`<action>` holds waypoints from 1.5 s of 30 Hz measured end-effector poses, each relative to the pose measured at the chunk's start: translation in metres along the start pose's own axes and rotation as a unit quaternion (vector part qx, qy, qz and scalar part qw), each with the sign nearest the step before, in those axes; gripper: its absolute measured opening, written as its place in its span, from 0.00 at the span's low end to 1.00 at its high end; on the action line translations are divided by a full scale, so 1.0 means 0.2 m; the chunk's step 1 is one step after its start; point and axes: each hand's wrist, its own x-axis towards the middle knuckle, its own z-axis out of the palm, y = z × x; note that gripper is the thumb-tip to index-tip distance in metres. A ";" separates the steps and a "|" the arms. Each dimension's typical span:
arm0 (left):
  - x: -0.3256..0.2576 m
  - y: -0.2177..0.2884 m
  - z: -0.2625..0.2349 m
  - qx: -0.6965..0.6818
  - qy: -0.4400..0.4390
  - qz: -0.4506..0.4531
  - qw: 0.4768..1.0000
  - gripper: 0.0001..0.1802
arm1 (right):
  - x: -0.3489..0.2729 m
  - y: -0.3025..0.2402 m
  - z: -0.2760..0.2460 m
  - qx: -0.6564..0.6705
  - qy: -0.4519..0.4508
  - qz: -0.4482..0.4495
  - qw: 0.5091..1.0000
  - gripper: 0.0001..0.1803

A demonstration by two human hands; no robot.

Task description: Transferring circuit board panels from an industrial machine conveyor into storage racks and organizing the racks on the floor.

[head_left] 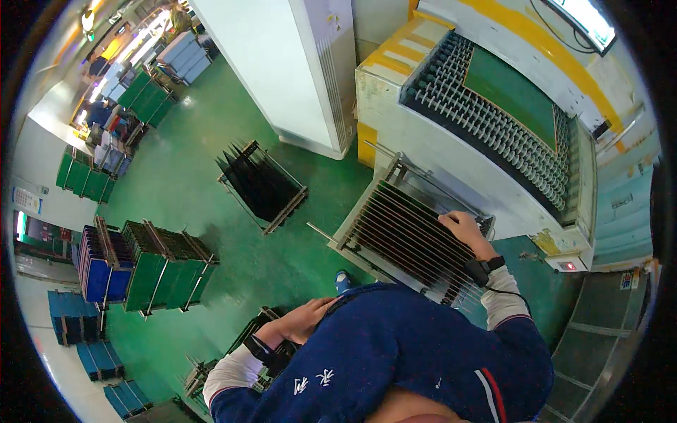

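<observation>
My right hand [461, 230] is over the far right part of a metal rack [337, 243] filled with thin upright panels [412, 236]. Its fingers are bent and close together at the panels' top edges; what lies under them is hidden. A dark band with a cord circles that wrist. Low at my waist, my left hand [307, 319] lies against my navy shirt [416, 331], its fingers stretched out and their tips partly hidden. Below that arm, another dark rack [248, 331] shows in part.
Beyond the rack stands a roller conveyor machine [486, 106] with a green panel [511, 95] on its rollers. A rack of black sheets [259, 185] stands on the green floor [190, 141], near a white cabinet [282, 63]. Green panel stacks [166, 271] and blue ones [106, 278] stand left.
</observation>
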 end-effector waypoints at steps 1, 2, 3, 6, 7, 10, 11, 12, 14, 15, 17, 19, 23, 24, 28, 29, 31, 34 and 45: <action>-0.01 -0.01 0.00 0.004 0.003 0.012 1.000 0.51 | 0.00 -0.01 0.01 -0.011 0.002 0.000 1.000 0.28; -0.01 -0.02 0.00 0.009 0.005 0.024 1.000 0.51 | 0.01 -0.02 0.00 -0.010 -0.001 0.006 1.000 0.28; -0.02 -0.02 0.00 0.002 0.004 0.016 1.000 0.51 | 0.00 -0.03 -0.01 -0.010 -0.004 0.012 1.000 0.29; -0.03 -0.02 -0.01 -0.014 0.000 -0.001 1.000 0.52 | 0.01 -0.03 -0.01 -0.014 -0.001 0.007 1.000 0.29; -0.03 -0.02 -0.01 -0.015 -0.002 -0.003 1.000 0.52 | 0.01 -0.02 0.00 -0.016 0.002 0.003 1.000 0.29; -0.04 -0.02 -0.02 -0.009 -0.005 0.001 1.000 0.52 | 0.03 0.04 0.01 0.003 -0.010 0.022 1.000 0.33; -0.04 -0.02 -0.02 -0.005 -0.005 0.004 1.000 0.52 | 0.04 0.04 0.01 -0.002 -0.010 0.024 1.000 0.32; -0.04 -0.02 -0.02 -0.003 -0.008 0.003 1.000 0.51 | 0.04 0.04 0.00 -0.007 -0.009 0.025 1.000 0.31; -0.05 -0.04 -0.01 0.003 -0.012 0.000 1.000 0.51 | 0.04 0.02 0.00 -0.013 -0.010 0.024 1.000 0.30; -0.06 -0.05 0.00 0.006 -0.007 0.000 1.000 0.53 | 0.03 0.01 0.00 -0.014 -0.009 0.022 1.000 0.30; -0.07 -0.06 0.02 0.013 0.003 0.003 1.000 0.57 | 0.02 0.02 0.01 -0.019 -0.005 0.022 1.000 0.30; -0.07 -0.07 0.03 0.004 0.003 0.000 1.000 0.58 | 0.02 0.01 0.02 -0.027 -0.002 0.024 0.999 0.30; -0.08 -0.09 0.04 0.013 0.008 -0.002 1.000 0.57 | 0.01 -0.03 -0.01 -0.025 -0.020 0.034 0.999 0.30; -0.09 -0.10 0.05 0.014 0.007 -0.002 1.000 0.57 | 0.00 -0.03 -0.01 -0.028 -0.016 0.030 0.999 0.30; -0.09 -0.10 0.05 0.015 0.009 0.003 1.000 0.56 | 0.00 -0.03 0.00 -0.026 -0.008 0.022 0.999 0.30; -0.09 -0.10 0.05 0.015 0.010 0.005 1.000 0.56 | 0.00 -0.04 -0.01 -0.023 -0.008 0.024 0.999 0.30; -0.09 -0.08 0.04 0.012 0.004 -0.015 1.000 0.55 | -0.01 -0.06 -0.02 -0.016 -0.008 0.028 0.999 0.31; -0.09 -0.08 0.04 0.018 0.002 -0.018 1.000 0.55 | 0.00 -0.08 -0.03 -0.037 -0.024 0.055 0.998 0.31; -0.08 -0.08 0.05 0.028 0.002 -0.024 0.999 0.54 | 0.00 -0.06 -0.03 -0.044 -0.007 0.007 0.999 0.30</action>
